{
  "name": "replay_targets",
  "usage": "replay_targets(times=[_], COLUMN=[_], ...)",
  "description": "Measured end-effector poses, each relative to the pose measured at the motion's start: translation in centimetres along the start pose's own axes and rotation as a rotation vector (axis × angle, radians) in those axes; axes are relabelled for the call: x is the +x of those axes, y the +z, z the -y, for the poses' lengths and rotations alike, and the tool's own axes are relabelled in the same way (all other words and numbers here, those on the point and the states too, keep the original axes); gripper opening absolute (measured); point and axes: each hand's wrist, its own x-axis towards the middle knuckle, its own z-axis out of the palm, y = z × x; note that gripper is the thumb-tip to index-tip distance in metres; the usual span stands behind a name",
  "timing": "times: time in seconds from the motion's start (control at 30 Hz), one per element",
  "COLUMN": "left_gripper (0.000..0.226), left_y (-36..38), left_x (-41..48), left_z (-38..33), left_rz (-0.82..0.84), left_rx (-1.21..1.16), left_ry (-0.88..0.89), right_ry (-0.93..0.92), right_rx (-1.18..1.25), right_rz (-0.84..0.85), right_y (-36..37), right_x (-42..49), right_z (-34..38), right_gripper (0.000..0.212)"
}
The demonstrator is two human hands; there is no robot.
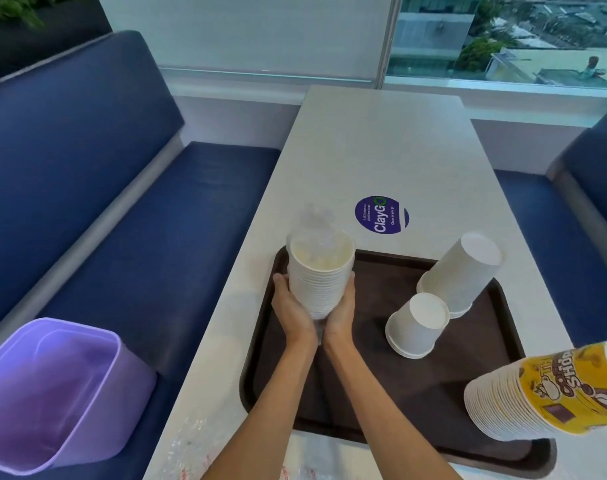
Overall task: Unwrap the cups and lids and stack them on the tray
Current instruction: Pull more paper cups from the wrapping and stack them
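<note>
While a purple bin (52, 393) sits on the bench at far left, the left hand (291, 306) and right hand (340, 310) curl around the lower end of the white cup stack (319, 271). It is clasped between them over the tray's (364, 393) far-left corner, with clear wrap (316, 220) at its mouth. Two upturned stacks (418, 327) stand on the tray further right.

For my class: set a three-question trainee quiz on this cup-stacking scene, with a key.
1. True or false: the left hand and right hand both hold the wrapped stack.
2. How many upturned white stacks stand on the tray? A. one B. two C. four
3. Fill in: the purple bin sits on the blue ____.

Key: 1 true; 2 B; 3 bench.
</note>
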Motion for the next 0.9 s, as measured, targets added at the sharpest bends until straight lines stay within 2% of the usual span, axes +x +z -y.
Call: replay_targets(times=[0.13,0.27,0.37,0.43,0.5,0.57,0.7,0.9], left_gripper=[0.037,0.034,0.028,0.025,0.031,0.04,0.056,0.047], left_y=[-0.7,-1.7,-2.6,-2.6,-1.8,-0.6,2.0,2.0], left_x=[0.3,0.2,0.2,0.1,-0.3,-1.2,-2.3,-2.8], left_z=[1.3,1.0,-0.1,-1.9,-4.4,-7.0,-9.0,-6.4], left_rz=[-0.084,-0.133,-0.169,-0.165,-0.121,-0.055,0.081,0.083], left_rx=[0.052,0.107,0.148,0.104,0.063,0.048,0.056,-0.023], left_ry=[0.019,0.099,0.194,0.244,0.31,0.362,0.318,0.207], right_ry=[0.0,-0.034,-0.07,-0.136,-0.24,-0.319,-0.309,-0.266], right_rx=[-0.054,-0.158,-0.129,-0.082,-0.079,-0.101,-0.104,-0.055], right_rz=[-0.049,-0.117,-0.145,-0.138,-0.116,-0.057,0.053,-0.051], right_y=[-0.2,-0.5,-0.6,-0.1,1.0,2.5,5.2,4.6], right_x=[-0.3,-0.1,-0.5,-0.7,-0.9,-1.7,-2.7,-2.5], right_z=[-1.0,-0.9,0.7,2.4,4.4,6.4,8.4,5.7], right_gripper=[0.039,0.022,0.025,0.027,0.024,0.031,0.041,0.05])
